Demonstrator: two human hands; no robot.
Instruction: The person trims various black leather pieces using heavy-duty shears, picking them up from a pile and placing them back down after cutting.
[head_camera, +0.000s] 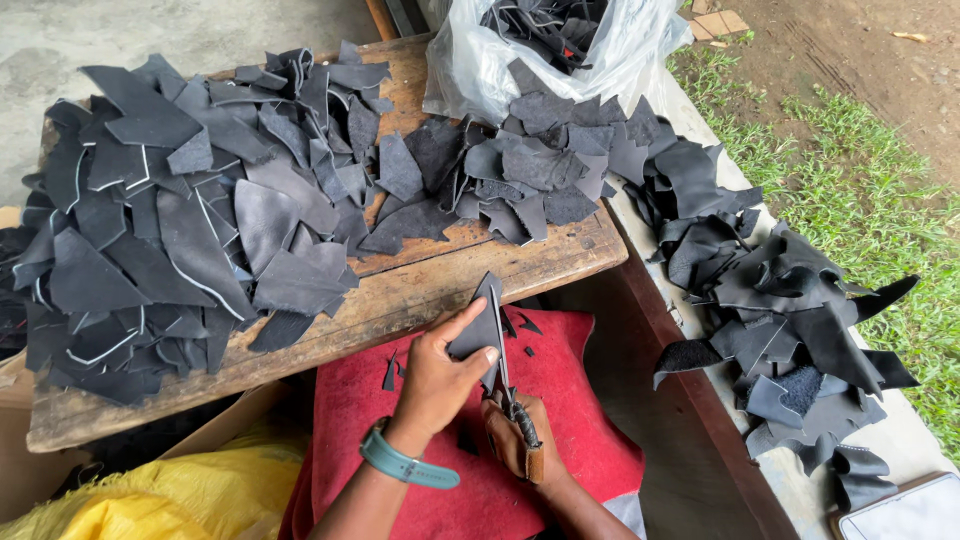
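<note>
Left hand (435, 375) pinches a dark grey leather scrap (482, 325) upright over the red cloth (580, 400); right hand (520, 440) (fist closed round handles) works steel shears (503, 370) along its edge.

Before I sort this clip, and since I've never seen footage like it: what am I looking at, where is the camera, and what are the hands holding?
The one picture comes from a camera worn on a person's head, looking down at their own two bare hands; there is no machine. The left hand, with a teal wristband, holds a dark leather scrap. The right hand grips scissors whose blades meet that scrap. A red cloth covers the lap. On the wooden table lie heaps of dark leather pieces. A clear plastic bag holds more, and another heap lies on the ledge to the right.
</note>
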